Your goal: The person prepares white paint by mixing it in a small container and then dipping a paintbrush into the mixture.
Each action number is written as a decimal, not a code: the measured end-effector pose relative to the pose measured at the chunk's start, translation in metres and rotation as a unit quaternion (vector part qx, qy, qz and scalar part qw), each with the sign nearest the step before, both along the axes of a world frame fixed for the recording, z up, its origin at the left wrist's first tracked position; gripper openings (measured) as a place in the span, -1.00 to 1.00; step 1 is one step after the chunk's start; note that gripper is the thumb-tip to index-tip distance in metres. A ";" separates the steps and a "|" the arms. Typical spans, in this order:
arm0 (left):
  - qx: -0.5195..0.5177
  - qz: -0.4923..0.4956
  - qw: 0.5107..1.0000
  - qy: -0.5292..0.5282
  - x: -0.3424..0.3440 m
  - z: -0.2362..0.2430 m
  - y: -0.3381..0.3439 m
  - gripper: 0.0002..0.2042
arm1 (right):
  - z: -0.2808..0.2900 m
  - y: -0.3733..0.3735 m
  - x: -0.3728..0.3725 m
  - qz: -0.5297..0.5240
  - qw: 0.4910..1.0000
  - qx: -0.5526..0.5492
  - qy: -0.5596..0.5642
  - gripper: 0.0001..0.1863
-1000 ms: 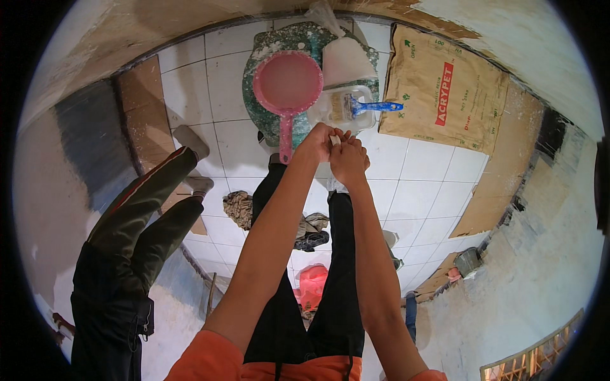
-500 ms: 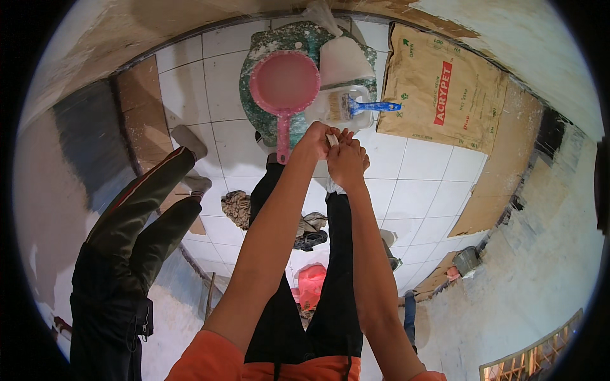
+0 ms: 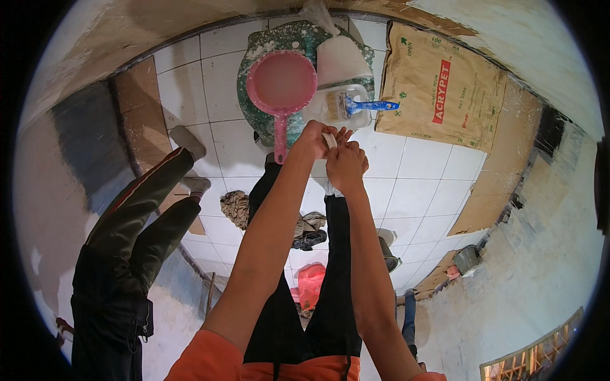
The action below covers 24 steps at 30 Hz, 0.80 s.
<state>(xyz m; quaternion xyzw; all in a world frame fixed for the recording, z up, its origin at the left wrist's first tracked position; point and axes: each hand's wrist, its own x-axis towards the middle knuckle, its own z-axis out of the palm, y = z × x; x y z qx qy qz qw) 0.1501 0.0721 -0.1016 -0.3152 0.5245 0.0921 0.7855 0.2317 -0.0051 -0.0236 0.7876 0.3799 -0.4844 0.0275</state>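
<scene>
My left hand (image 3: 314, 136) and my right hand (image 3: 345, 164) meet at the centre, fingers curled round a narrow white strip (image 3: 330, 141) whose material I cannot make out. Just beyond them, a blue-handled brush (image 3: 375, 105) lies across a clear plastic tray (image 3: 362, 120). To the left of the tray, a pink long-handled dipper (image 3: 279, 82) holds pale liquid. A clear bag of white material (image 3: 343, 60) lies behind the tray. These things are on a green, splattered mat (image 3: 254, 114).
A brown paper sack (image 3: 419, 76) lies right. Another person's legs (image 3: 146, 222) stand left; another leg (image 3: 408, 317) shows lower right. Cloths (image 3: 235, 206), a red bag (image 3: 311, 282) and a grey bucket (image 3: 467, 260) are on the floor. Cardboard (image 3: 476, 190) lines the walls.
The floor items sit slightly further left in the picture. My hands have shifted slightly apart, and a little more of the white strip shows between them.
</scene>
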 end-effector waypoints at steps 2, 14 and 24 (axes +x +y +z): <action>-0.005 0.014 1.000 -0.011 0.002 -0.002 -0.001 -0.87 | -0.002 -0.004 0.001 -0.018 1.000 0.010 -0.001 -0.39; 0.053 0.005 0.998 -0.025 -0.003 0.007 -0.019 -0.84 | 0.002 0.000 0.000 -0.034 0.999 -0.008 0.003 -0.50; 0.226 0.030 0.971 -0.064 -0.026 0.014 -0.050 -0.65 | -0.021 -0.001 0.003 -0.214 0.968 0.044 0.123 -0.53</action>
